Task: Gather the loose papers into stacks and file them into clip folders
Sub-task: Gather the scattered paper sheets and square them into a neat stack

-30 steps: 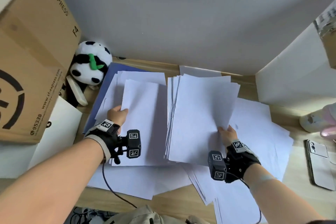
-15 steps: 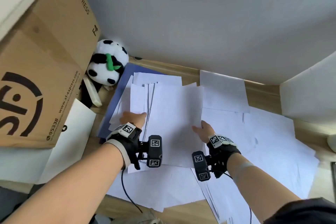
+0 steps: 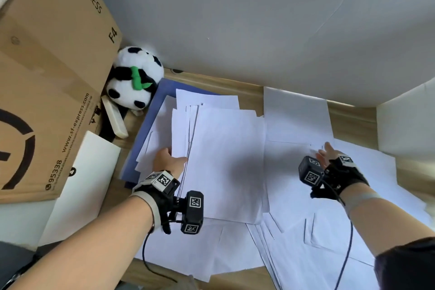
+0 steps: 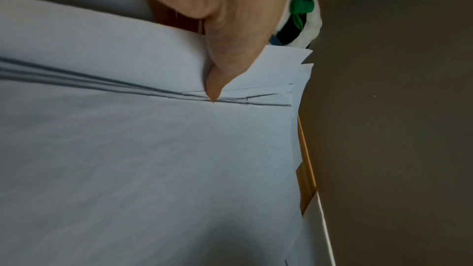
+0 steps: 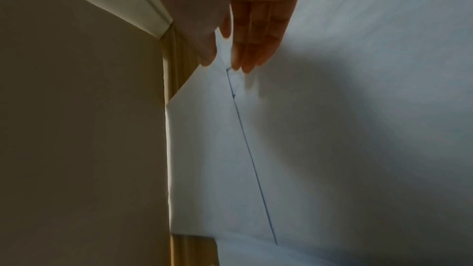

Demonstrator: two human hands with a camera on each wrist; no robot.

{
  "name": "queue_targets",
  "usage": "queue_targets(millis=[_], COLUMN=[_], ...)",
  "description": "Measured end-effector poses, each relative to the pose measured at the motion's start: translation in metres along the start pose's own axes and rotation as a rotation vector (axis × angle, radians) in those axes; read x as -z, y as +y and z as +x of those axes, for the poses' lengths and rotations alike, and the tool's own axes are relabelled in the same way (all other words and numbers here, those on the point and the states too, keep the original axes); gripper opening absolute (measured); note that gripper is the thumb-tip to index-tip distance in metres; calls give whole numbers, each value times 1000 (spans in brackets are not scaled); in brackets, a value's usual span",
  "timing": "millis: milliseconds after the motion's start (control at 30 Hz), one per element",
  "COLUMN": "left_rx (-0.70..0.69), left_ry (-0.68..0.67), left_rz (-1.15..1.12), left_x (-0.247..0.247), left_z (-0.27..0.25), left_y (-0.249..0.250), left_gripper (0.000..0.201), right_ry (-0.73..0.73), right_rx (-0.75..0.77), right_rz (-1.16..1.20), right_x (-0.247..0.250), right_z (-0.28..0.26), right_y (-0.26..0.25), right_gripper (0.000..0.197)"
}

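Left hand (image 3: 170, 160) pinching gathered paper stack (image 3: 226, 162), right hand (image 3: 329, 155) flat-fingered over loose sheets (image 3: 294, 115)

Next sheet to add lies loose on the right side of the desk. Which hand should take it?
Right. The right hand is open, fingers already over the loose sheets, while the left hand pins the gathered stack.
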State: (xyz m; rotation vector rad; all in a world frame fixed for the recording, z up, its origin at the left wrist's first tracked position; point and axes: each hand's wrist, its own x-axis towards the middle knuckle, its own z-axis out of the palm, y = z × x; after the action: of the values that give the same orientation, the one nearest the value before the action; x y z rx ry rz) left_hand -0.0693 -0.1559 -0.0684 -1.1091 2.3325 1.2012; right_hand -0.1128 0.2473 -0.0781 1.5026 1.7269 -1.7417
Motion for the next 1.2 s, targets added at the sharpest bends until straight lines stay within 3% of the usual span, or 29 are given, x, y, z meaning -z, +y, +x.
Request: queue_targets(millis=[233,333,433,733,800,900,1000,1133,1200], left_rx=[-21,-31,-13,33,17,8,-7,8,17], left_ry=[-22,-72,-78,-93,-132,-133,-150,-173,-199], left_rz=[-22,22,42,16,0,6,32,52,52], left_x=[-4,-5,-7,-16,-18,-21,-21,-20,-19], left_z=[4,8,14,-2,-5,-3,-2,-9,-12], left_y=[-6,-11,-14,-14,-16,-24,-31,-34,-34], left_gripper=[28,33,35,29,17,25,11,7,18], right_ry=[-42,63,236,170,141,132,109,82,66], right_rx=[57,83,151,39,34,19,22,33,59], right_rz=[-107,-192,-311,-93,-49,-59,-97,100,211], right_x=[3,8,17,54,53,54,52,53,53], right_z=[27,32,12,-33,-48,-59,-71,-91,-99], right_y=[-15,-3,17,97,110,127,138,136,131], right_gripper=[50,29,24,34,35,35,35,38,37])
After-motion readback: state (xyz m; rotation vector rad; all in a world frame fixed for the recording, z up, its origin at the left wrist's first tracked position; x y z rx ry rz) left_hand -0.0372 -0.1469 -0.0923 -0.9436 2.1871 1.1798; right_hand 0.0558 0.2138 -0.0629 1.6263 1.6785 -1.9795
